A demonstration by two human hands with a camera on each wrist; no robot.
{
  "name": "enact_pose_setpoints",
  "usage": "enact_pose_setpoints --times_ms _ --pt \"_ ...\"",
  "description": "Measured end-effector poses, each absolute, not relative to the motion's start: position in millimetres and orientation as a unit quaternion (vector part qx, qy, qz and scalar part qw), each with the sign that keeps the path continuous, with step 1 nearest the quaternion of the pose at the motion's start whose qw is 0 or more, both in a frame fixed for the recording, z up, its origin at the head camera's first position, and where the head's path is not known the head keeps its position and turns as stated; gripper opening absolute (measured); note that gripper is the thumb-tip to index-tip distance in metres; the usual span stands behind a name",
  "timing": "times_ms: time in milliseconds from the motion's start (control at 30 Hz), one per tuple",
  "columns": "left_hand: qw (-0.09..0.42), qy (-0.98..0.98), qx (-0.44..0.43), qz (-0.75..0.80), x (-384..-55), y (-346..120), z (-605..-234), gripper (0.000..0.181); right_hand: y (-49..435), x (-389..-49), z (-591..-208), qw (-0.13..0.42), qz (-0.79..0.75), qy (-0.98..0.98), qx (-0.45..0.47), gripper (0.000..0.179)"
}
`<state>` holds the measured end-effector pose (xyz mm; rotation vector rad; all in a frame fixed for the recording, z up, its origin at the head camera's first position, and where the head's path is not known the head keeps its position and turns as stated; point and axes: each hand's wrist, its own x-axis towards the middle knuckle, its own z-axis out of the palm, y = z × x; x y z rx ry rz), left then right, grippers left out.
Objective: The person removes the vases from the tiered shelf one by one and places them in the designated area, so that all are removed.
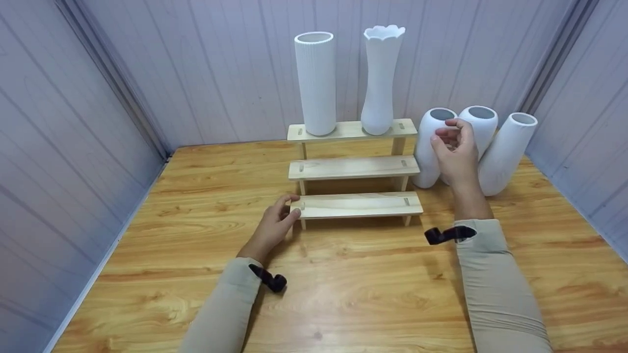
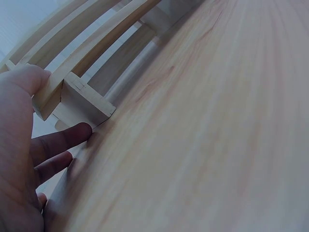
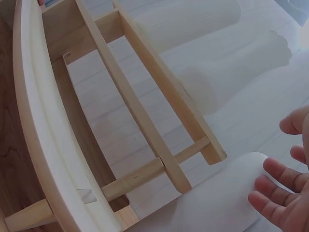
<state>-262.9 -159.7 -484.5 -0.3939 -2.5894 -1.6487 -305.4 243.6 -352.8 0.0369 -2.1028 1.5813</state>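
Note:
A three-step wooden display stand (image 1: 355,206) is on the table. My left hand (image 1: 274,220) holds the left end of its lowest step, thumb at the front edge and a finger at the back corner. In the left wrist view, the thumb (image 2: 34,77) touches the board while other fingers reach below it. My right hand (image 1: 458,152) is raised in front of the vases at right, fingers loosely bent and holding nothing. On the top step stand a ribbed cylindrical vase (image 1: 316,88) and a scallop-rimmed vase (image 1: 380,83), both white.
Right of the stand are three more white vases: a rounded one (image 1: 428,152), another (image 1: 483,125) partly hidden by my right hand, and a tapered, leaning one (image 1: 508,154). Pale panel walls (image 1: 221,73) enclose the wood-grain table (image 1: 343,304) at the back and sides.

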Motion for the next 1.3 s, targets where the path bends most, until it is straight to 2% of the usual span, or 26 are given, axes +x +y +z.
enact_pose_setpoints --times_ms 1067,1300 --pt "0.045 -0.835 -0.13 -0.532 -263 -160 -484 0.033 241 -302 -339 0.267 0.605 -0.749 0.042 0.044" --pt "0.031 -0.837 -0.127 -0.532 -262 -159 -484 0.033 232 -308 -340 0.265 0.615 -0.74 0.063 0.045"
